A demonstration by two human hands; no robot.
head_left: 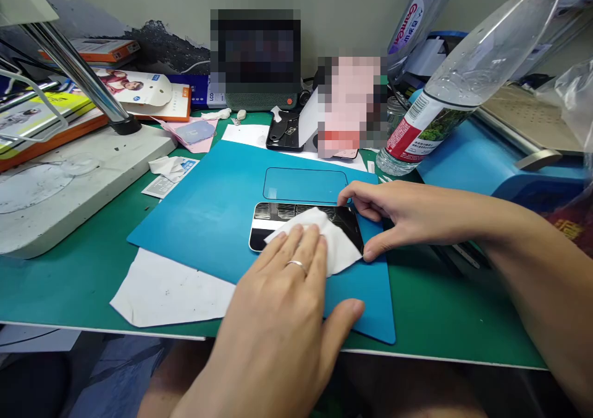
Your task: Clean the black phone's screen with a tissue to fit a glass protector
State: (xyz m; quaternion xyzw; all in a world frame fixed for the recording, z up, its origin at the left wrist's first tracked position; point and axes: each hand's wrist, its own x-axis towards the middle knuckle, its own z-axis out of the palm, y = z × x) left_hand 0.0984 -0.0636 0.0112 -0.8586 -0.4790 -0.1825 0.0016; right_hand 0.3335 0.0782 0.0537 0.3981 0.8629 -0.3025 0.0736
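Note:
A smartphone [263, 239] with a dark glossy screen and pale rim lies face up on a blue mat [199, 208]. My left hand [282, 307], with a ring on one finger, rests palm down, its fingers stretched flat on a white wipe [340, 245] that covers part of the screen. The thumb stands apart from the fingers. At the phone's right end, my right hand [393, 214] holds its edges between thumb and curled index finger. Just behind the phone lies a clear screen protector [306, 184] with a black border.
A lamp base [83, 177] stands at left beside stacked boxes [176, 100]. Behind the mat are a black phone [283, 135] and a blurred-out screen [259, 54]. A plastic bottle [430, 121] and a blue machine [491, 158] are at right. White paper [171, 291] lies under the mat.

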